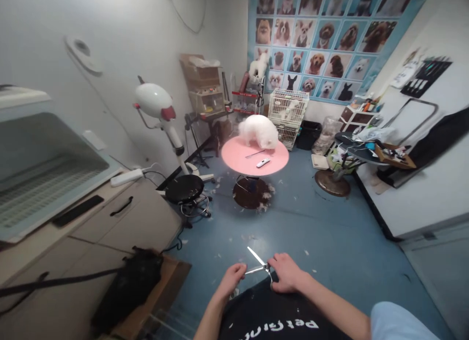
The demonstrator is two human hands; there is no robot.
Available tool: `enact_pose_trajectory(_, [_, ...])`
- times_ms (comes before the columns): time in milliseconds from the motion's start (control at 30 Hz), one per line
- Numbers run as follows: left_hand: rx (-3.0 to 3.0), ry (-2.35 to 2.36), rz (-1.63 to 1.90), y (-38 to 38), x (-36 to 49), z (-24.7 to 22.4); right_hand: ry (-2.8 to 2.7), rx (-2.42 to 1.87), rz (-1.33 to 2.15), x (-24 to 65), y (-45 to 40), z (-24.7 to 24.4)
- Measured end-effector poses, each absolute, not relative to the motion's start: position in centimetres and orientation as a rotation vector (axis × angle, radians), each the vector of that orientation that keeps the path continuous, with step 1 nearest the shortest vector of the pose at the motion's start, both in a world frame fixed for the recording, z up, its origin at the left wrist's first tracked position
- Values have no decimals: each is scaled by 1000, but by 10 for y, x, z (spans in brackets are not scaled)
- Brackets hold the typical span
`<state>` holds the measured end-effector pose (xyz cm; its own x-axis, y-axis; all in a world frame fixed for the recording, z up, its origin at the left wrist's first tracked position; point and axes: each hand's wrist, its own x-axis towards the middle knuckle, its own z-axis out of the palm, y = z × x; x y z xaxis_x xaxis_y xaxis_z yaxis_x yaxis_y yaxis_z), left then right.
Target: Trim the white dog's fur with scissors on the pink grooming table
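A pair of silver scissors (pixel 261 268) is held in front of my dark apron (pixel 271 313), its two blades spread apart. My right hand (pixel 286 274) is closed around the finger rings, which are partly covered by the fingers. At the tip of the lower blade, the fingers of my left hand (pixel 232 280) are pinched together on the metal. Farther ahead, a fluffy white dog (pixel 259 130) stands on a round pink table (pixel 234 157) with its head lowered. A white clipper (pixel 263 162) and a thin comb-like tool (pixel 255 154) lie on that table near the dog.
To the left are a black wheeled stool (pixel 184 188), a white stand dryer (pixel 154 100) and a counter (pixel 124 208). A black bag (pixel 128 286) sits in a cardboard box. White cages (pixel 288 105) stand behind the dog; a cluttered dark table (pixel 351 147) is at right. Hair tufts dot the blue floor (pixel 311 223).
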<state>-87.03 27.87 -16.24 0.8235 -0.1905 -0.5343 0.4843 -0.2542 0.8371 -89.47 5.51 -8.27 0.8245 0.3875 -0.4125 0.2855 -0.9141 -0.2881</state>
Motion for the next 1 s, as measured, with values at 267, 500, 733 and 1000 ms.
enact_pose_trajectory(267, [1803,243,-525,297,-863,-155,-337,-2817,673,-911,96,-78])
enact_pose_trajectory(500, [1675,119,-700,310,-864,-156,-285,-2810,664,-913,100,-77])
enact_pose_trajectory(733, [1661,331,-489,299,-872,-171,-263,-2778,644,-924,106,-71])
enact_pose_trajectory(1000, [1789,323,-500,345,-845,-185,32,-2669,710,-949,80,-93])
